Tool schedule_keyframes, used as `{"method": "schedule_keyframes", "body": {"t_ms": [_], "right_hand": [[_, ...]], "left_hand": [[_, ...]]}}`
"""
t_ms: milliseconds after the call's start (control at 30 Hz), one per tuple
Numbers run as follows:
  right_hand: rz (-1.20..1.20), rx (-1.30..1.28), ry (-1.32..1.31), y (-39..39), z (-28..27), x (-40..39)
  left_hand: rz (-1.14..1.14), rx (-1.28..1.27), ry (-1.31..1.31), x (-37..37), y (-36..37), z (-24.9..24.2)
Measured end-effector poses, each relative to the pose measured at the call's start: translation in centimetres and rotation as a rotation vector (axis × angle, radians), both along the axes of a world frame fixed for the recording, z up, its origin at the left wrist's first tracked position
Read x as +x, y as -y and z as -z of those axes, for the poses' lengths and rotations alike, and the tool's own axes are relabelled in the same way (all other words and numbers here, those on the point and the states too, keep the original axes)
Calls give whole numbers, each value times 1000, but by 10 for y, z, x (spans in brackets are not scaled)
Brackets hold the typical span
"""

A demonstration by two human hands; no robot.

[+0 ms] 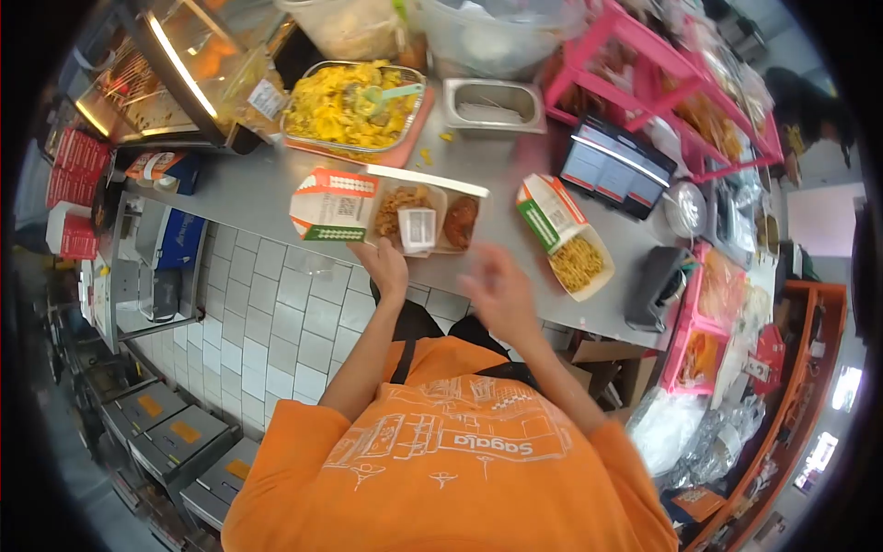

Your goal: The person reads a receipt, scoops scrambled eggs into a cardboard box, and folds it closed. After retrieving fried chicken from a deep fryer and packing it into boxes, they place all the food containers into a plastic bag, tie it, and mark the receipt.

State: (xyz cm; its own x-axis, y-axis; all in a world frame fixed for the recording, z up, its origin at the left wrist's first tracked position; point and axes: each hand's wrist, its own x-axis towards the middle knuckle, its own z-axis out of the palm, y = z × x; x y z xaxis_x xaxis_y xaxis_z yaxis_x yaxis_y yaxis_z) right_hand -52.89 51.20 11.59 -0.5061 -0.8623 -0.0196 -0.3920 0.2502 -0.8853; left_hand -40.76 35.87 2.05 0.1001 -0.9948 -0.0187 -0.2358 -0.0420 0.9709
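My left hand (384,269) grips the near edge of an open takeaway box (336,204), its fingers partly hidden under the cardboard. Inside that box are fried chicken pieces (400,204), a white labelled packet (418,229) and a dark reddish piece of food (460,221). To the right of it, my right hand (501,290) is raised over the counter's near edge; motion blurs its fingers. Farther right stands a second open takeaway box (552,213) filled with noodles (579,265), touched by neither hand.
Behind the boxes is a foil tray of yellow food (317,110) with a pale green spoon (397,92). A metal container (494,106), a tablet (618,166) and a pink rack (635,46) line the back. A heated display case (175,69) stands left.
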Motion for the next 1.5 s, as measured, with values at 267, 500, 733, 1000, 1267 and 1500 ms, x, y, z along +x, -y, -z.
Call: {"method": "schedule_keyframes", "body": {"t_ms": [267, 500, 733, 1000, 1267, 1500], "right_hand": [[-210, -185, -586, 62, 5, -14], [-280, -256, -596, -35, -20, -27], [-40, 198, -190, -153, -8, -158], [-23, 213, -340, -152, 80, -178], [-476, 277, 285, -77, 28, -11], [-141, 156, 770, 146, 112, 162]], "left_hand": [[-146, 219, -241, 40, -28, 9], [866, 284, -394, -15, -93, -119], [1126, 326, 72, -19, -124, -89], [383, 21, 554, 77, -191, -83], [-196, 228, 550, 224, -272, -22], [-259, 122, 780, 272, -224, -6]]}}
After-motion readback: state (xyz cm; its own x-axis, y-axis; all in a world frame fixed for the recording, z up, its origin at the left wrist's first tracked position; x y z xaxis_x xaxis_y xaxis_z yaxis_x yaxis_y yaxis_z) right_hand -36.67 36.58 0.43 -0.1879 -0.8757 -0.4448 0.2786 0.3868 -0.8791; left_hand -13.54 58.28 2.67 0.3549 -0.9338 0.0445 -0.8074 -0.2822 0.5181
